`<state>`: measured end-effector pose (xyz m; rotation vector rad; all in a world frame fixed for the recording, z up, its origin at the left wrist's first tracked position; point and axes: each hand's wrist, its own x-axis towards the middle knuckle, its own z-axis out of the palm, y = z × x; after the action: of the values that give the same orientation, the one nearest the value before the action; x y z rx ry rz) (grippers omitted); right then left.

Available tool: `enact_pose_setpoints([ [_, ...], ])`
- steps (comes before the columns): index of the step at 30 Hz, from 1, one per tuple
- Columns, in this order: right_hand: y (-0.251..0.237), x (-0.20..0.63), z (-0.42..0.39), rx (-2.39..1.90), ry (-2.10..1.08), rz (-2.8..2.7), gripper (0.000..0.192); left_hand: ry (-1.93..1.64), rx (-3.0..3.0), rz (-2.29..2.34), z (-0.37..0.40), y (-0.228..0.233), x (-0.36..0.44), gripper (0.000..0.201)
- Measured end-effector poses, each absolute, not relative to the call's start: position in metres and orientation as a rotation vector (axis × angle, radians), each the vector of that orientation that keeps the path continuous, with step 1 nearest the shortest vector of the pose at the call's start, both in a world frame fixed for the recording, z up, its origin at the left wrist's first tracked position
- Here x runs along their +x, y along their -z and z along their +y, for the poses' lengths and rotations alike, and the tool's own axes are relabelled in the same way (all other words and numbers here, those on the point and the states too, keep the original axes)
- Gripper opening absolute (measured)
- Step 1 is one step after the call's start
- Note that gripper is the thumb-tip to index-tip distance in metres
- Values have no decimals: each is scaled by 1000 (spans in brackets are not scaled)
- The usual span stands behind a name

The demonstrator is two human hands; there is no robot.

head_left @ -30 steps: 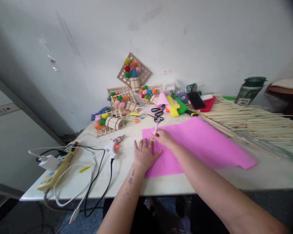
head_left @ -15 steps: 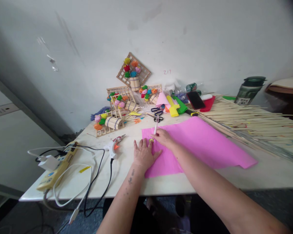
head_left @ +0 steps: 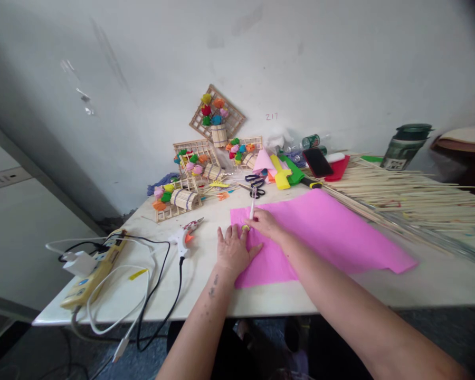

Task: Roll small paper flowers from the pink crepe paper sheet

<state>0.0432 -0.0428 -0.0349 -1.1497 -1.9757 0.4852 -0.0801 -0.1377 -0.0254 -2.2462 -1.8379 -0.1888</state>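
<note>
I see a white table [head_left: 261,303] pushed against a scuffed grey wall [head_left: 162,63]. My left hand [head_left: 233,252] lies flat, fingers spread, pressing the near left corner of a thin, matte pink paper sheet [head_left: 324,227], with a small yellow round thing [head_left: 245,228] at its fingertips. My right hand [head_left: 266,222] pinches a slim white pen [head_left: 252,206] (tip down at that yellow thing), its long axis tilting up and away. Pale bamboo sticks [head_left: 411,198] lie beyond the right hand.

The left hand [head_left: 233,251] presses flat on the pink sheet [head_left: 324,229]; the right hand [head_left: 264,221] grips a pen [head_left: 252,205].
</note>
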Motion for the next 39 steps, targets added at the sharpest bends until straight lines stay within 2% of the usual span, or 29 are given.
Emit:
enact_pose_setpoints([
  [12, 37, 45, -40, -1125, -518, -1857, 17, 218, -2259, -1827, -138, 23, -80, 69],
  [21, 31, 51, -45, -1206, -585, -2064, 29, 321, -2238, -1907, -134, 23, -87, 42],
  [28, 28, 52, -49, -1207, -629, -2077, 30, 318, -2263, -2056, -131, 23, -93, 43],
  [39, 30, 51, -49, -1213, -532, -2094, 28, 353, -2293, -2041, -128, 26, -95, 43],
])
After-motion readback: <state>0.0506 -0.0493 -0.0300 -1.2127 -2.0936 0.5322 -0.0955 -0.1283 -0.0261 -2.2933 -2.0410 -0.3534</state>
